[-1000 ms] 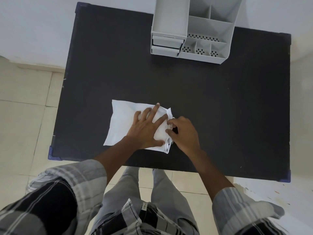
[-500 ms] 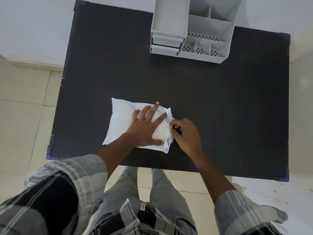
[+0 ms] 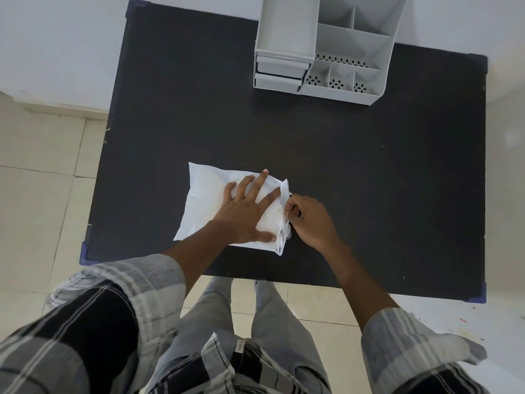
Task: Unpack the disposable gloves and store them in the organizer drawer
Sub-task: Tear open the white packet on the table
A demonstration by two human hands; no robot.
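Left hand (image 3: 246, 214) lies flat, pinning the white glove packet (image 3: 204, 194); right hand (image 3: 309, 220) pinches its torn flap (image 3: 285, 189): peel outward steadily, maintaining downward pressure.

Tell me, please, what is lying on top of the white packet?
The left hand lies flat on the white packet; the right hand pinches its crumpled end. The contents are hidden.

The person wears a plaid shirt (image 3: 85, 322) in grey, black and white, its sleeves pushed up to about the elbows so both forearms are bare. The left sleeve (image 3: 136, 285), at 7 o'clock, shows broad black blocks crossed by pale stripes; the right sleeve (image 3: 412, 345), at 5 o'clock, looks mostly grey. Light grey trousers (image 3: 255, 322) cover the legs at 6 o'clock.
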